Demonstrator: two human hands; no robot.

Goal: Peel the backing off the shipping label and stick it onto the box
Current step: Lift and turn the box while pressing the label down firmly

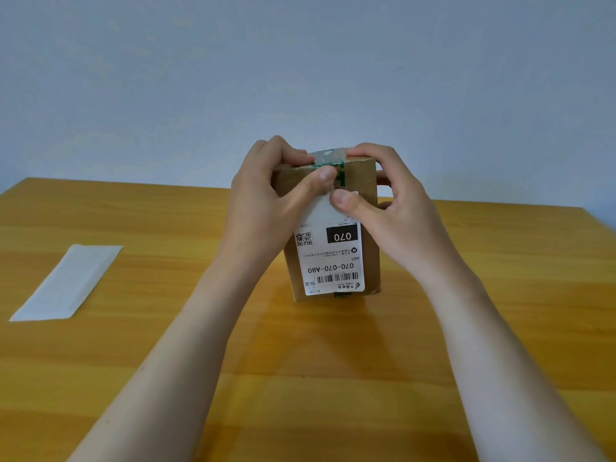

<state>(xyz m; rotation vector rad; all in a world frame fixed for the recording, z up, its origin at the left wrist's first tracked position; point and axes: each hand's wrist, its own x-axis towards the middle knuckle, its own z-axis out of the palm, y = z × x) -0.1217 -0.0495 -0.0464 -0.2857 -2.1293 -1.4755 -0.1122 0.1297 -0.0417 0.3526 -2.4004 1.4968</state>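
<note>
— So, what are your hands doing right now?

— Both are working at the top of the box. My left hand is wrapping over the upper left corner with its fingers curled round the back, and its thumb is pressing on the top edge of the label. My right hand is gripping the upper right corner the same way, its thumb pushing down on the white upper part of the label just beside the left thumb. So both hands are clamped on the box, thumbs almost touching.

— Where is the label sitting?

— It is lying on the face of the box that is turned toward me, with the print upside down from where I am looking. The lower part appears to be lying flat; whether the top is fully stuck I cannot tell, since my thumbs are covering it.

— How is it handling?

— I would judge it thin, light and floppy, apt to wrinkle or trap air, so I am holding it by its top edge and smoothing with the thumb pads. The box seems light and stiff, standing on end on the table, so it could tip; gripping the corners is steadying it.

— And that white strip on the left?

— Probably the peeled backing, lying well apart on the table.
</note>
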